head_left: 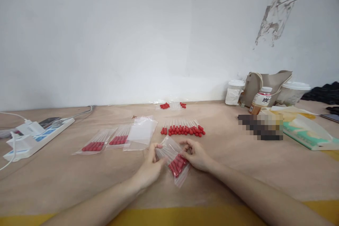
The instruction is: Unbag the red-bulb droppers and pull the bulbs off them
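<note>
Near the middle of the table's [238, 173] front edge, the left hand [150, 167] and right hand [196, 155] both pinch a clear bag of droppers [175, 162]. Its long axis is diagonal, red bulbs toward near-right. Farther lie loose droppers [183, 129]; the bottle [261, 100] label shows "炭".

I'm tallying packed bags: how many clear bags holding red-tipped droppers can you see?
4: the held bag between left hand and right hand; the leftmost bag and second bag side by side to their left; the far bag at the back, blurred, possibly two there.
</note>
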The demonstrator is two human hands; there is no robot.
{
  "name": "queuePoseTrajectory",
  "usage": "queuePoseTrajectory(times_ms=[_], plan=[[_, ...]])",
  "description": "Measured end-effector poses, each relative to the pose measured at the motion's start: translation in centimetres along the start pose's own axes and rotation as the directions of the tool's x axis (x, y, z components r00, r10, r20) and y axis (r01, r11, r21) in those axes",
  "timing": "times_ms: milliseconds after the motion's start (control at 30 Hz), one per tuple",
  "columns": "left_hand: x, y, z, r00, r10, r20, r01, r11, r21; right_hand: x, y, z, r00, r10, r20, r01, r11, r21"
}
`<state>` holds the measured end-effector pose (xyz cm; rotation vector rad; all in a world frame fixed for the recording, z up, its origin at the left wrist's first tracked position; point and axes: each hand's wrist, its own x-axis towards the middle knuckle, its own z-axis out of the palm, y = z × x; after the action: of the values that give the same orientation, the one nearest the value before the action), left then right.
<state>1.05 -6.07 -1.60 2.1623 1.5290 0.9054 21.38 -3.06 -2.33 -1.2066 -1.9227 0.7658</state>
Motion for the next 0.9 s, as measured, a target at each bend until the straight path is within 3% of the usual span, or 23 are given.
queuePoseTrajectory(times_ms=[67, 100, 167, 233, 300, 433, 567, 667, 767, 800, 900], plan=[[0.7, -0.8, -2.3, 0.99, 0.123, -0.075, -0.103, 0.968, 0.229, 0.4, 0.0, -0.5, 1.0, -0.018, -0.005, 0.018, 0.996, -0.091], [1.3, -1.4, -3.3, 0.975, 0.219, -0.036, -0.194, 0.92, 0.342, 0.5, -0.1, -0.8, 0.999, -0.046, -0.008, 0.044, 0.987, -0.152], [3.0, -2.9, -4.8, 0.937, 0.296, 0.187, -0.349, 0.82, 0.454, 0.9, -0.3, -1.4, 0.991, -0.131, 0.006, 0.128, 0.957, -0.26], [4.8, -4.4, -5.4, 0.902, 0.279, 0.329, -0.415, 0.768, 0.488, 1.2, -0.5, -1.9, 0.97, -0.236, 0.055, 0.241, 0.917, -0.317], [6.4, -5.8, -5.6, 0.889, 0.247, 0.387, -0.429, 0.747, 0.508, 1.6, -0.6, -2.0, 0.944, -0.31, 0.111, 0.329, 0.875, -0.354], [8.4, -7.8, -6.2, 0.896, 0.191, 0.4, -0.402, 0.729, 0.554, 3.0, -0.8, -1.5, 0.906, -0.375, 0.194, 0.423, 0.813, -0.401], [8.9, -8.8, -7.1, 0.918, 0.174, 0.356, -0.357, 0.753, 0.553, 4.5, -1.2, -0.3, 0.884, -0.434, 0.173, 0.467, 0.805, -0.366], [8.2, -7.9, -6.9, 0.949, 0.217, 0.228, -0.305, 0.816, 0.492, 4.6, -1.2, -0.1, 0.908, -0.418, 0.034, 0.407, 0.861, -0.306], [6.6, -5.1, -5.7, 0.947, 0.312, 0.072, -0.318, 0.884, 0.343, 3.5, -0.6, -1.0, 0.946, -0.3, -0.124, 0.256, 0.924, -0.284], [6.0, -3.9, -5.2, 0.937, 0.343, 0.071, -0.349, 0.899, 0.265, 3.0, -0.3, -1.4, 0.955, -0.248, -0.162, 0.193, 0.936, -0.295], [4.4, -0.4, -3.3, 0.881, 0.429, 0.201, -0.449, 0.891, 0.065, 1.5, 0.6, -2.6, 0.982, -0.089, -0.17, 0.026, 0.94, -0.34]])
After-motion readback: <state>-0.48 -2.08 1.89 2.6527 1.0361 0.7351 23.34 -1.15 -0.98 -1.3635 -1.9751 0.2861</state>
